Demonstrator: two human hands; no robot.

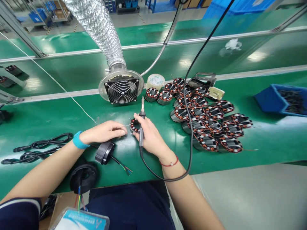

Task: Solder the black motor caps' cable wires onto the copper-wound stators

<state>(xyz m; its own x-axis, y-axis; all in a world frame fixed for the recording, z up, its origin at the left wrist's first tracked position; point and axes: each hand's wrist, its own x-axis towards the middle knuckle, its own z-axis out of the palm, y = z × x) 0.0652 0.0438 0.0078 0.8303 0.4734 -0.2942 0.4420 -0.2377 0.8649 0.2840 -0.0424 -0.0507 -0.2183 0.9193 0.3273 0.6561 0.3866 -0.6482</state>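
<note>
My right hand (150, 135) is closed around a soldering iron (142, 127) whose tip points up and away from me. A motor stator with copper windings (133, 125) lies on the green bench between my hands, partly hidden by the right fingers. My left hand (105, 131), with a blue wristband, pinches thin wire leads (124, 127) beside the stator. The iron's black cable (189, 127) loops from its handle round my right wrist and rises up over the bench.
A fume-extraction fan (122, 90) on a foil duct stands just behind the stator. Several wound stators (206, 121) are piled to the right. A blue bin (280, 99) sits far right. Black round covers (105, 152) and coiled cables (38, 149) lie at left. A tape roll (155, 81) sits behind.
</note>
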